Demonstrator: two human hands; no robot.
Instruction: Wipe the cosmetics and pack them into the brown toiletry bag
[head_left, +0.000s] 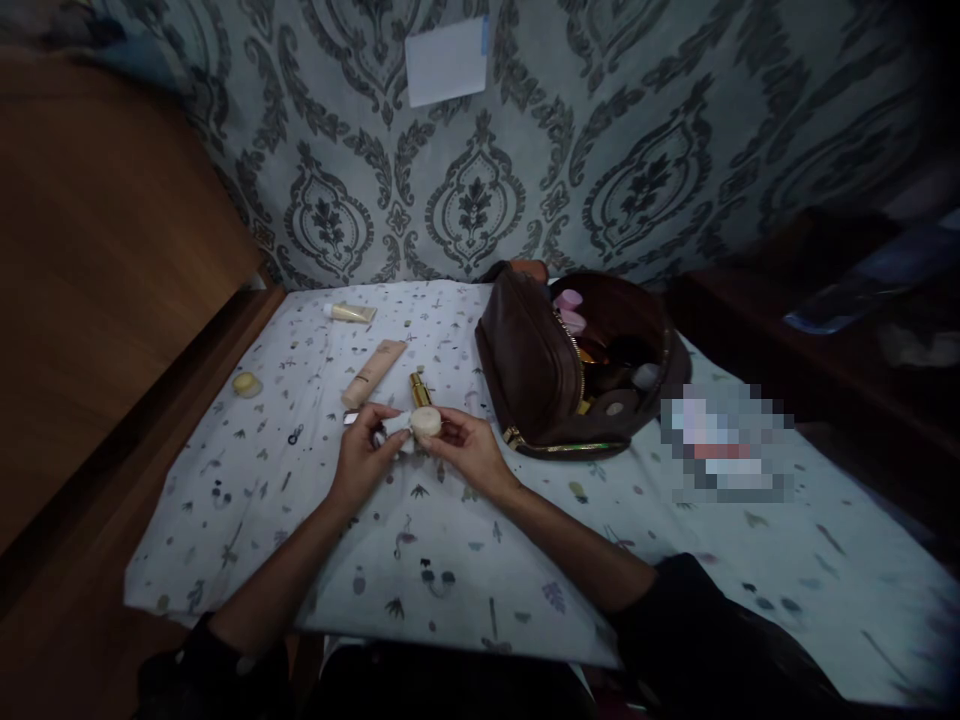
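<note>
Two pinch grips: right hand point(471, 447), small round cream-coloured container point(427, 421); left hand point(361, 455), crumpled white tissue point(396, 427) just beside it. Both above white printed tablecloth point(480, 540). Just beyond: shiny gold cylinder point(420, 390), peach squeeze tube point(375, 371). Farther right: open brown leather bag point(523, 345).

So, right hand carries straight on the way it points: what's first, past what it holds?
Likely the white cloth or tissue in the left hand, just beyond the round container the right hand grips. Exact gap unclear.

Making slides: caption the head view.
Right hand holds a small round container, left hand crumpled white material, near an open brown bag.
</note>
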